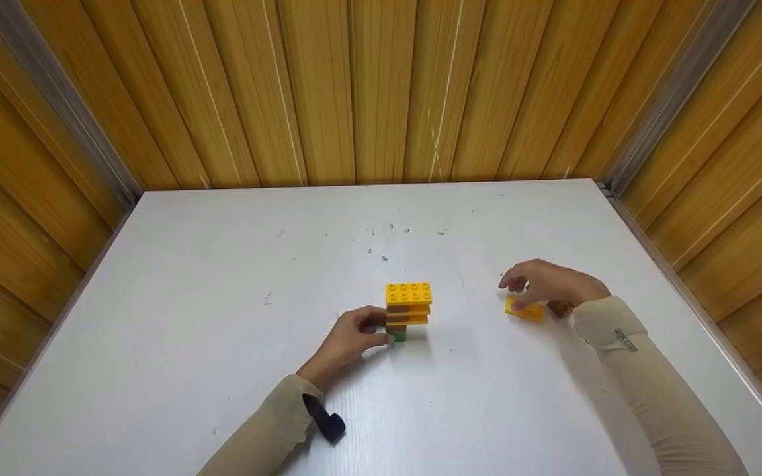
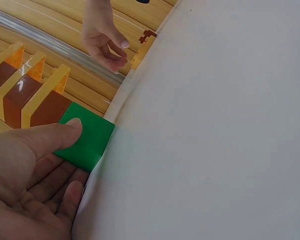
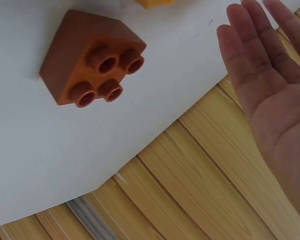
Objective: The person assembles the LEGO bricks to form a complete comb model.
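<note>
Centrally on the white surface (image 1: 222, 277), left hand (image 1: 348, 340) pinches the green base brick (image 1: 399, 336) of the yellow-brown brick stack (image 1: 408, 307). Right hand (image 1: 550, 283) hovers, grip relaxed, holding nothing, above a loose yellow brick (image 1: 525, 311) beside a brown brick (image 3: 92, 57).

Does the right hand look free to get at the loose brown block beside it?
Probably yes. The right hand hovers open just above the brown block, which sits apart on the white table next to a yellow plate. Nothing lies between; the left hand is away at the stack.
</note>
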Demonstrator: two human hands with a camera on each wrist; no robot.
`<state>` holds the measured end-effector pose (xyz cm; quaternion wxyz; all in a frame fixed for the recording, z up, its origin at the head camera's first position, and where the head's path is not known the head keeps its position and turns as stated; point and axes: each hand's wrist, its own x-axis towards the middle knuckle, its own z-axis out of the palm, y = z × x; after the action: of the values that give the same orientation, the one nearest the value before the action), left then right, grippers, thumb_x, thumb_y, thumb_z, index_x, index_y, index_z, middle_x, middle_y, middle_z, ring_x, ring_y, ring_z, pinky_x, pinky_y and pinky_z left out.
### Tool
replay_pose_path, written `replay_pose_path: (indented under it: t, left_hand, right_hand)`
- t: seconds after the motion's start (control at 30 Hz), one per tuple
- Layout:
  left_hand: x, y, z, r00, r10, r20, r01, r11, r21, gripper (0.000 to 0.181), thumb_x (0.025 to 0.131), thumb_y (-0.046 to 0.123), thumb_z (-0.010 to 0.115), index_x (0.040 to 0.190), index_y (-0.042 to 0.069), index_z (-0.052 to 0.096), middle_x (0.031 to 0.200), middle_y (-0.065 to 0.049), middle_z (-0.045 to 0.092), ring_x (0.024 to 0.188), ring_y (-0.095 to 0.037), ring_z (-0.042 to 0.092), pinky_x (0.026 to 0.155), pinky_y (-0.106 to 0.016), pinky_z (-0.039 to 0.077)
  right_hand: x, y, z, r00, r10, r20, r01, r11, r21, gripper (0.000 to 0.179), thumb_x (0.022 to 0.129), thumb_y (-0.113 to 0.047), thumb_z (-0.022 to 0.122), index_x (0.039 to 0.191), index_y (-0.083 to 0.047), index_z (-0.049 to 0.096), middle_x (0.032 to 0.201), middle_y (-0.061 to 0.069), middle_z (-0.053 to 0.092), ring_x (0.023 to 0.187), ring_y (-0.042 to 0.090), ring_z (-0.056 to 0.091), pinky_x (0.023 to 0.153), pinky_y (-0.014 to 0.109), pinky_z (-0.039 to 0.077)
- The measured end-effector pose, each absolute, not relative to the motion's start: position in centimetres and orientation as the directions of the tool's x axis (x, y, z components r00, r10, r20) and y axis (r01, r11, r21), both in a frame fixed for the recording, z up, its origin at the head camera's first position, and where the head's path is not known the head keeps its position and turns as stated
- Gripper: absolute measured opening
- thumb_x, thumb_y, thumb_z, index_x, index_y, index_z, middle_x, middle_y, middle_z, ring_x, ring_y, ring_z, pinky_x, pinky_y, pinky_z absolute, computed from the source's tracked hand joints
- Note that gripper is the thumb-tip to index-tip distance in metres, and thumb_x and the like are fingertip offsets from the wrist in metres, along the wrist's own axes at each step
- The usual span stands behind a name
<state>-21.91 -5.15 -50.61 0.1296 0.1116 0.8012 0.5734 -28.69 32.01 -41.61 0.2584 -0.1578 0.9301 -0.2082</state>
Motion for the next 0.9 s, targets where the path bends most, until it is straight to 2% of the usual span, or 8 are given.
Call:
replay_pose_path:
  t: [0.1,0.17,0.5,0.77,0.9]
  left_hand:
    - [-21.9,-5.1,-50.6,-0.942,0.327,-0.076,0.034,0.317,0.948,0.039,0.081,0.012,0.075,0.119,0.011,0.065,0.115,-0.003,0.067,0.102,-0.017,0.06,0.096,-0.033,0.048]
    - [-21.9,-5.1,-50.6,-0.942,0.326,-0.076,0.035,0.32,0.947,0.039,0.081,0.012,0.075,0.119,0.01,0.065,0.115,-0.004,0.067,0.102,-0.017,0.06,0.096,-0.034,0.048]
    - [-21.9,-5.1,-50.6,-0.943,0.326,-0.071,0.042,0.326,0.944,0.039,0.081,0.011,0.075,0.119,0.01,0.064,0.115,-0.004,0.066,0.104,-0.017,0.06,0.097,-0.035,0.048]
    - [-21.9,-5.1,-50.6,-0.944,0.317,-0.092,0.019,0.329,0.944,0.04,0.082,0.014,0.075,0.12,0.011,0.064,0.116,-0.003,0.066,0.105,-0.017,0.061,0.097,-0.034,0.048]
    - [-22.0,-5.2,-50.7,-0.94,0.332,-0.078,0.029,0.305,0.952,0.04,0.082,0.012,0.075,0.12,0.009,0.064,0.116,-0.005,0.066,0.106,-0.018,0.061,0.097,-0.033,0.049]
  right_hand:
    - [-28.7,32.3,-41.9,-0.813,-0.376,-0.445,-0.143,0.869,-0.474,0.039,0.086,-0.021,0.072,0.123,-0.014,0.061,0.119,0.011,0.057,0.065,0.022,0.052,0.055,0.033,0.046]
    - [-28.7,32.5,-42.1,-0.808,-0.364,-0.463,-0.128,0.876,-0.465,0.038,0.086,-0.02,0.071,0.122,-0.013,0.061,0.117,0.011,0.056,0.058,0.022,0.049,0.052,0.033,0.046]
    - [-28.8,32.5,-42.6,-0.806,-0.315,-0.501,-0.105,0.909,-0.402,0.04,0.081,-0.025,0.077,0.116,-0.015,0.062,0.114,0.009,0.059,0.08,0.022,0.055,0.059,0.034,0.05]
    - [-28.7,32.3,-42.9,-0.807,-0.301,-0.508,-0.089,0.913,-0.399,0.042,0.076,-0.02,0.081,0.112,-0.019,0.059,0.11,0.007,0.055,0.085,0.022,0.051,0.061,0.032,0.048]
    - [-28.7,32.3,-43.3,-0.8,-0.332,-0.499,-0.109,0.9,-0.423,0.042,0.077,-0.012,0.079,0.112,-0.018,0.055,0.107,0.009,0.052,0.074,0.02,0.048,0.055,0.029,0.043]
